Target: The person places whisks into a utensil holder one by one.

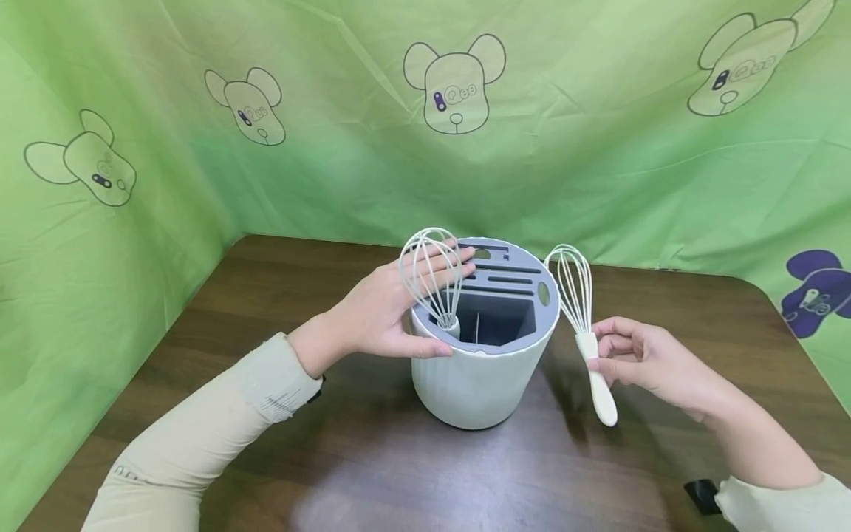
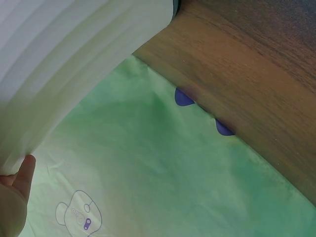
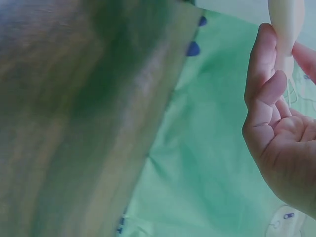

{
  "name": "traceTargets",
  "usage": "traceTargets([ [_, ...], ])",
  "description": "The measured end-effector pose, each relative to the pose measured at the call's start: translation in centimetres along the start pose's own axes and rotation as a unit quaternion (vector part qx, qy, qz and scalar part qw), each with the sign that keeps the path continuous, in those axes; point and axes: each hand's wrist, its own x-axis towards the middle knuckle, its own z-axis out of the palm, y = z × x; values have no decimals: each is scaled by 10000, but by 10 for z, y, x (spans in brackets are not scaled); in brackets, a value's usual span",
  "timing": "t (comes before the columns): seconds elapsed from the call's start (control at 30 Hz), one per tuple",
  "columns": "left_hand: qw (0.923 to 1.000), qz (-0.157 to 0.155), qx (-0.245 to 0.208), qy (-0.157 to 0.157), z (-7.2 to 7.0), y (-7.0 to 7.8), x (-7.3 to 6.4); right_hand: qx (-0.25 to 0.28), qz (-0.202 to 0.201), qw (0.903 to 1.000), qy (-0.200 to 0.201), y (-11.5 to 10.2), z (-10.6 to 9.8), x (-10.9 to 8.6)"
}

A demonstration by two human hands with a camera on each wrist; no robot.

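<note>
In the head view a white round utensil holder [image 1: 475, 391] with a grey slotted top [image 1: 532, 332] stands mid-table. One whisk [image 1: 450, 325] stands in its front compartment, wire end up, the rest of its handle hidden inside. My left hand [image 1: 392, 303] rests on the holder's left rim, its straight fingers across the top behind this whisk and the thumb at the front edge. To the holder's right, my right hand [image 1: 638, 358] pinches a second white whisk [image 1: 601, 395] by its handle between thumb and fingers, wires upward. In the right wrist view that handle [image 3: 286, 24] shows between the fingertips.
A dark brown wooden table [image 1: 319, 458] lies beneath. Green cloth [image 1: 332, 148] printed with bear-like heads hangs behind and at both sides. The holder's top has narrow slots, oval holes and a divided front compartment [image 1: 505, 318].
</note>
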Motion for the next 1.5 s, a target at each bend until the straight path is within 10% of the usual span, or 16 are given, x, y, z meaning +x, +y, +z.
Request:
traceTargets([
  [0.47, 10000, -7, -13, -13, 0, 0, 1, 610, -457, 9969, 198, -26, -6, -8],
  [0.77, 10000, -16, -9, 19, 0, 1, 0, 1563, -1094, 9816, 38, -37, 3, -8],
  [1.5, 9999, 30, -73, 84, 2, -1, -1, 2021, -2094, 9564, -254, -80, 10, 1],
])
